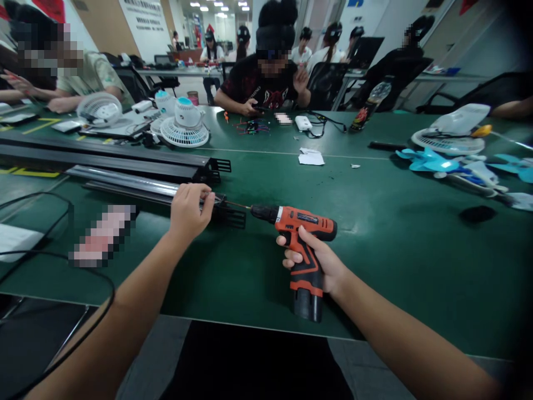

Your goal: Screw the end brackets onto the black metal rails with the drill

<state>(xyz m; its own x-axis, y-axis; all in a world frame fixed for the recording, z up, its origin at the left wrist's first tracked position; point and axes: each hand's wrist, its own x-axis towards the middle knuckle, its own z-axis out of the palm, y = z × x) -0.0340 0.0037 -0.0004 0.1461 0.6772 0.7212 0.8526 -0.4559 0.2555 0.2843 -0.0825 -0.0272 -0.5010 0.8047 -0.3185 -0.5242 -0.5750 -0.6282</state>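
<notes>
My right hand (328, 264) is wrapped around the grip of an orange and black cordless drill (306, 222). A long thin bit (239, 205) runs left from the drill's chuck to the end of a long black and silver profile (137, 183) on the table. My left hand (191, 208) is closed over that end of the profile, with thumb and forefinger close to the bit. A black slotted bracket (234, 215) sticks out just beyond my left fingers. Where the bit tip meets the profile is too small to make out.
More long black profiles (137, 158) lie behind. Small white fans (185, 125), a bottle (370, 108) and blue fan blades (428, 161) stand or lie farther off. A black cable (110, 294) crosses by my left forearm. Opposite sits a person (266, 83).
</notes>
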